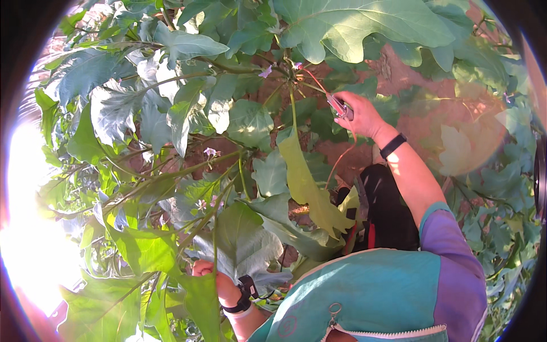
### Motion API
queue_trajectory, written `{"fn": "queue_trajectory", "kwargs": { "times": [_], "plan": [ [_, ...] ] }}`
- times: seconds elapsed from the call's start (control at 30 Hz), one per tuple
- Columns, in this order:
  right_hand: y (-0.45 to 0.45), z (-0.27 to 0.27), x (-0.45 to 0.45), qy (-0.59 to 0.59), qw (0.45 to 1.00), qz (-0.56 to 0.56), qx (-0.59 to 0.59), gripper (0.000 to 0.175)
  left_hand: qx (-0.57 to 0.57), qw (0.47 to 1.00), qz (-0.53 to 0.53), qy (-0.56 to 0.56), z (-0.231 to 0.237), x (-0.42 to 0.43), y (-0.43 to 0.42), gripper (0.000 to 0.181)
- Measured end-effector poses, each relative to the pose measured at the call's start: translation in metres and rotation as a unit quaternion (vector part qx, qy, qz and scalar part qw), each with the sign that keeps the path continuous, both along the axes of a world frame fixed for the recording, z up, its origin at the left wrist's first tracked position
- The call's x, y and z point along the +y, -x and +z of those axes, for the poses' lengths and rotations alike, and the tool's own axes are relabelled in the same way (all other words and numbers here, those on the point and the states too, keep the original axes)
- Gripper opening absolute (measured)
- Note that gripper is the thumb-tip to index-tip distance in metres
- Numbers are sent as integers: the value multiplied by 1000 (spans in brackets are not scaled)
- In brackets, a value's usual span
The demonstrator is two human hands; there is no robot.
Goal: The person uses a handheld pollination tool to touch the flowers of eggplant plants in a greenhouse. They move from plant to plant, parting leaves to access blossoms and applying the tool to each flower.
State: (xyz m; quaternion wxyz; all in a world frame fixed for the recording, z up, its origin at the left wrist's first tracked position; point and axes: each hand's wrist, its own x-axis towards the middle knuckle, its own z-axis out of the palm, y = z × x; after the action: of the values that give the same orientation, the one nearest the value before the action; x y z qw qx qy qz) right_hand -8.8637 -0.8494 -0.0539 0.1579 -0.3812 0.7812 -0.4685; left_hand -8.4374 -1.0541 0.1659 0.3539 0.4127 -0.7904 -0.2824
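Observation:
Near the upper centre, my right hand (361,114) is closed around a small tool (339,107) with pink or red handles, perhaps snips; its exact kind cannot be told. A thin reddish cord (315,78) runs from the tool up to a purple flower (298,66) at the plant's stem, and more cord hangs below the hand. My left hand (218,280) is low in the picture among large leaves, partly behind a leaf and its stalk; whether it grips anything cannot be told. Long branches (183,171) of a broad-leaved plant, probably eggplant, spread between the hands.
Large lobed leaves (367,21) overhang the top. A yellowing leaf (303,175) hangs in the middle, near my dark-clothed leg (386,209). Reddish soil (393,68) shows between plants. Strong sunlight washes out the left edge. More foliage (491,179) stands at the right.

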Motion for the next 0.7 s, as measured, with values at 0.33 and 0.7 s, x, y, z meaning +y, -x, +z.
{"fn": "queue_trajectory", "kwargs": {
  "times": [0.33, 0.7],
  "plan": [
    [5, 0, 0, -3, 1000, 7, 10, 57, 54, 986, 134, -83, 4, 17, 12, 23],
    [21, 20, 31, 13, 1000, 5, -10, 52, 113, 966, 26, -231, 23, 82, 68, 18]
  ]
}}
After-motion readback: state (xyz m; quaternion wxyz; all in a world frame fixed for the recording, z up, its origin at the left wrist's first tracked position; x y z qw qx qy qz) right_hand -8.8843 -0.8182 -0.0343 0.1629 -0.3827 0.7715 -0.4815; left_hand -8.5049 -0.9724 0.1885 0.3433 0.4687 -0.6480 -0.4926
